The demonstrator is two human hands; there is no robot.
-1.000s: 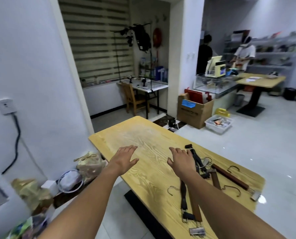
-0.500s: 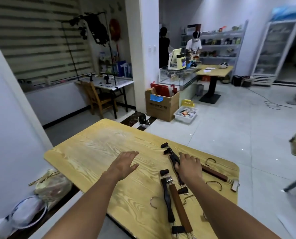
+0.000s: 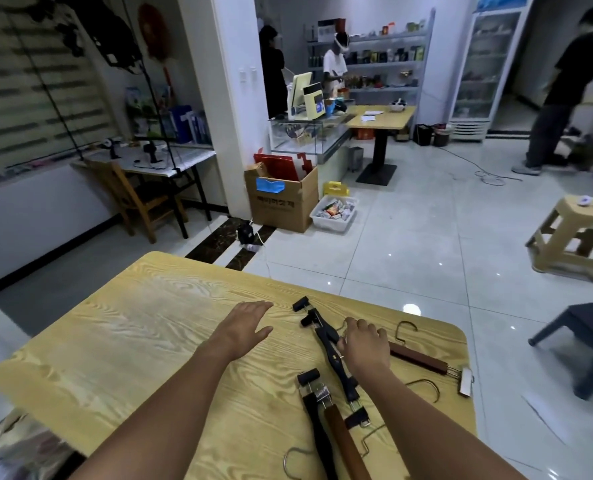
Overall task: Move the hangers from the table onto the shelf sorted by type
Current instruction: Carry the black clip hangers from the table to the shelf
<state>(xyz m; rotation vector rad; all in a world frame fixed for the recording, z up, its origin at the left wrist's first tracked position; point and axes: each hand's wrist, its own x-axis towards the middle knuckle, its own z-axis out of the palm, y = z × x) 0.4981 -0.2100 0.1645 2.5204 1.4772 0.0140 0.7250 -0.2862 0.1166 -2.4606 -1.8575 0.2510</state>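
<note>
Our right hand (image 3: pixel 366 344) has shifted onto the stiff, light black hanger (image 3: pixel 326 336) on the surface (image 3: pixel 132 334), fingers curled round it, left hand (image 3: pixel 245 329) spread; we judge its bar the safest hold, since hooks snag.

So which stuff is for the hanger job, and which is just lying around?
For the job: black hangers, brown wooden hangers, table, left hand, right hand.
Just lying about: cardboard box, plastic stool, wooden chair, tub of packets.
</note>
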